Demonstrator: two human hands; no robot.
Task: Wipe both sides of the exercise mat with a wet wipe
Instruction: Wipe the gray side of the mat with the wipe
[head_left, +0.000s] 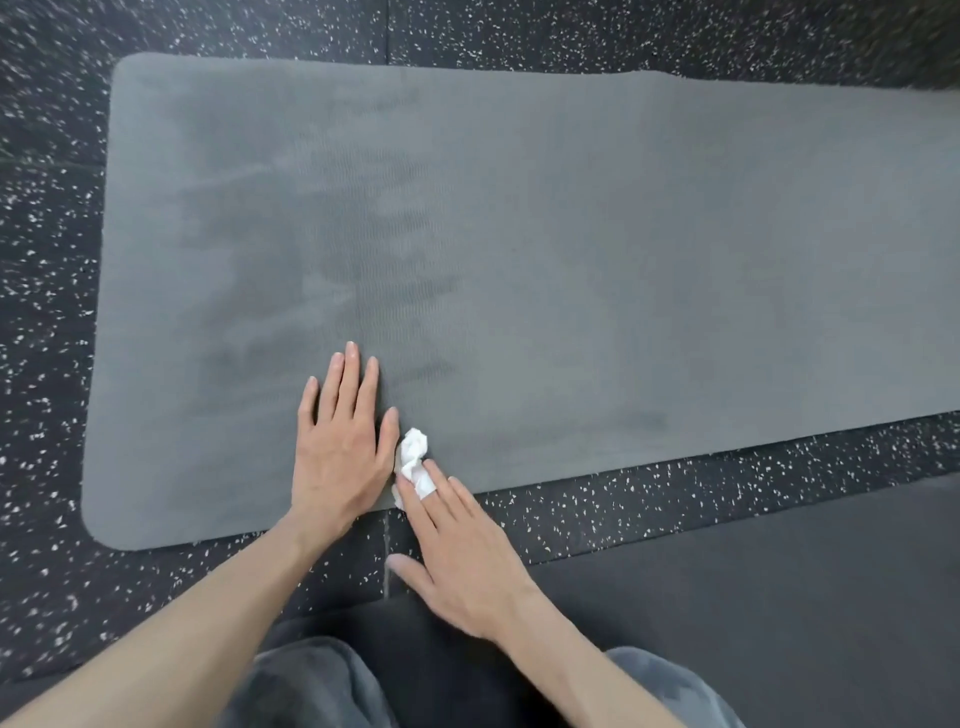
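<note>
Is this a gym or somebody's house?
Probably a gym, or a home workout room. The floor is black speckled rubber laid in tiles, like gym flooring, and a grey exercise mat lies flat on it. A second dark mat lies nearer the person.

— What sort of place is this?
— A gym or exercise room, by the look of it; the floor (47, 322) is black rubber flecked with white, laid in tiles with a seam just below the right hand (457, 551).
— Anything else?
— A grey exercise mat (623, 260) lies flat under the left hand (340, 447); a plain dark mat (779, 582) lies right of the right hand.
</note>
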